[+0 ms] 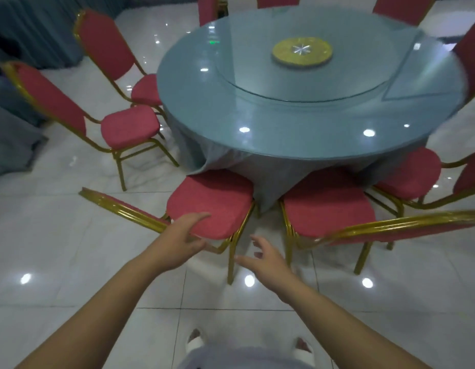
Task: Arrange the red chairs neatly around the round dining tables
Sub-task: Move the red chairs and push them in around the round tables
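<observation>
- The left hand [183, 237] grips the near edge of the red padded chair with a gold metal frame [212, 203], thumb on the seat and fingers underneath.
- The right hand [267, 258] hovers open with fingers spread, beside that chair's leg.
- The chair's seat meets the draped cloth of the round glass-topped table [311, 123], with a second red chair [329, 209] just to its right.

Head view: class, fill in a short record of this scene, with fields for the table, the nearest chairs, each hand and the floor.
table: round table, blue-grey cloth, glass turntable on top
chairs: near left chair and near right chair, seats toward the table
grip: left hand holds near left chair's seat edge
free: right hand, fingers spread, holds nothing
floor: glossy white tiles
</observation>
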Demonstrator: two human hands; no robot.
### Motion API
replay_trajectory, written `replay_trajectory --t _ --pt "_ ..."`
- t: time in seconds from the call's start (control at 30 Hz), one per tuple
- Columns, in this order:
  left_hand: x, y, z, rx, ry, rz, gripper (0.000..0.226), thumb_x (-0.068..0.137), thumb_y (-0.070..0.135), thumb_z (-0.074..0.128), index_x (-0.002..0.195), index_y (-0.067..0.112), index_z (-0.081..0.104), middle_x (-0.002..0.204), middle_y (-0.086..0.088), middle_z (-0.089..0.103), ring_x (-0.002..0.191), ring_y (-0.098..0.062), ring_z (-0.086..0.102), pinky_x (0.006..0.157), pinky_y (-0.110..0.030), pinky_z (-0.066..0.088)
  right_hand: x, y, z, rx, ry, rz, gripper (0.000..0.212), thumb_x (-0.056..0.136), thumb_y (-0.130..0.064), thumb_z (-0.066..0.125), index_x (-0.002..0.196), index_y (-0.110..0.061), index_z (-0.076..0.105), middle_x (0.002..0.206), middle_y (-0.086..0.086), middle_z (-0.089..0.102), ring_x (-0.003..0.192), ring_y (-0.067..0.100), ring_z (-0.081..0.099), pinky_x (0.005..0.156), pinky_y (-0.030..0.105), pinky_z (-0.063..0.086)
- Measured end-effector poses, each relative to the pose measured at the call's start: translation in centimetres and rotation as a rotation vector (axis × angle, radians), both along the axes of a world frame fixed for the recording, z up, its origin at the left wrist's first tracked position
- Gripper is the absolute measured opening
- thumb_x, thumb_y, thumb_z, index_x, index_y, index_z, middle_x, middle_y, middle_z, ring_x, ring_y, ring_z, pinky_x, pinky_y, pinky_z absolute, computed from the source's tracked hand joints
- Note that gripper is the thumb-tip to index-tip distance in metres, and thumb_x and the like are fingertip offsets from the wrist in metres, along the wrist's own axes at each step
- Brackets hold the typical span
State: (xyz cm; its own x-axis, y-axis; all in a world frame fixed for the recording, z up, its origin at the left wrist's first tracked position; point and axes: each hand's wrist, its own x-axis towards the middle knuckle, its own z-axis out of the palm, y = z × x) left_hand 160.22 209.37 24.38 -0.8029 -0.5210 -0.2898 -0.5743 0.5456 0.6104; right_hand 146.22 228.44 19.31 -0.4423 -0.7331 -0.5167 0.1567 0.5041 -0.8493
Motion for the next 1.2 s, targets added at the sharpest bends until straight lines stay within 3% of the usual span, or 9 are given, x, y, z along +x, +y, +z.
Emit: replay_trajectory --t 0.1,0.2,0.3,0.4,0.5,0.6,0.83,1.03,1.2 --pt "5.0 -6.5 1.3 -0.09 0.048 0.043 0.067 0.084 0.034 0.075 0.141 0.043 0.041 0.135 0.017 0.042 0.109 0.0 0.049 0.085 -0.016 0.045 4.1 -6.8 0.6 0.0 0.193 0.13 0.083 0.073 -0.05 0.078 0.144 -0.037 0.039 0.137 -0.014 0.046 0.117 0.005 0.046 0.088 0.021 0.042" --pt "10.2 -12.2 1.5 -0.186 0.024 0.053 0.079 0.077 0.041 0.08 0.144 0.042 0.038 0.149 0.008 0.036 0.135 -0.015 0.035 0.106 -0.031 0.034 8.1 -13.8 0.6 0.031 0.38 0.243 0.096 0.072 -0.049 0.079 0.151 -0.027 0.03 0.149 -0.003 0.038 0.13 0.016 0.043 0.103 0.033 0.041" --pt "13.8 -16.8 0.9 -0.293 -0.098 0.033 0.089 0.073 0.047 0.08 0.147 0.04 0.032 0.157 0.0 0.024 0.144 -0.023 0.02 0.114 -0.043 0.024 11.4 -19.6 -0.1 0.104 0.609 0.352 0.093 0.073 -0.051 0.077 0.15 -0.027 0.03 0.147 -0.004 0.041 0.131 0.021 0.043 0.107 0.046 0.039" --pt "14.8 -21.0 0.1 -0.388 -0.185 -0.01 0.091 0.075 0.05 0.077 0.15 0.04 0.027 0.16 -0.002 0.017 0.147 -0.027 0.012 0.118 -0.049 0.016 12.8 -23.4 -1.0 0.17 0.711 0.353 0.073 0.077 -0.042 0.073 0.14 -0.032 0.038 0.132 -0.004 0.053 0.117 0.023 0.051 0.099 0.049 0.043" --pt "14.0 -25.1 -0.9 -0.422 -0.221 -0.04 0.086 0.076 0.053 0.074 0.149 0.039 0.031 0.16 -0.004 0.02 0.147 -0.029 0.013 0.118 -0.053 0.014 12.6 -25.2 -1.4 0.225 0.82 0.339 0.031 0.083 -0.021 0.063 0.113 -0.027 0.055 0.101 0.0 0.064 0.096 0.026 0.061 0.078 0.04 0.05" --pt "12.6 -28.4 -2.1 -0.36 -0.245 -0.025 0.075 0.077 0.046 0.077 0.143 0.039 0.041 0.153 -0.001 0.035 0.141 -0.027 0.028 0.115 -0.051 0.024 12.5 -25.4 -1.0 0.254 0.801 0.363 0.02 0.086 -0.016 0.06 0.102 -0.027 0.057 0.089 -0.001 0.064 0.083 0.023 0.062 0.072 0.041 0.053" --pt "11.0 -33.2 -4.1 -0.365 -0.203 -0.199 0.038 0.078 0.046 0.077 0.113 0.043 0.066 0.114 0.016 0.062 0.106 -0.011 0.054 0.091 -0.046 0.044 12.4 -26.0 -1.4 0.262 0.794 0.277 0.032 0.09 -0.023 0.057 0.119 -0.037 0.061 0.102 -0.011 0.065 0.09 0.015 0.062 0.074 0.038 0.053" --pt "8.4 -37.7 -3.9 -0.388 -0.066 -0.257 0.023 0.075 0.048 0.079 0.093 0.045 0.065 0.083 0.024 0.056 0.087 -0.004 0.052 0.082 -0.041 0.046 10.8 -29.2 -0.7 0.238 0.785 0.1 0.026 0.089 -0.025 0.063 0.11 -0.04 0.067 0.094 -0.02 0.064 0.086 0.006 0.058 0.07 0.032 0.052" --pt "5.8 -42.0 -4.2 -0.42 -0.045 -0.287 0.018 0.075 0.044 0.08 0.087 0.04 0.067 0.078 0.022 0.057 0.083 -0.007 0.054 0.08 -0.039 0.049 9.7 -33.4 -1.3 0.281 0.809 0.109 0.033 0.086 -0.018 0.065 0.116 -0.033 0.068 0.106 -0.012 0.068 0.098 0.017 0.06 0.082 0.037 0.05"
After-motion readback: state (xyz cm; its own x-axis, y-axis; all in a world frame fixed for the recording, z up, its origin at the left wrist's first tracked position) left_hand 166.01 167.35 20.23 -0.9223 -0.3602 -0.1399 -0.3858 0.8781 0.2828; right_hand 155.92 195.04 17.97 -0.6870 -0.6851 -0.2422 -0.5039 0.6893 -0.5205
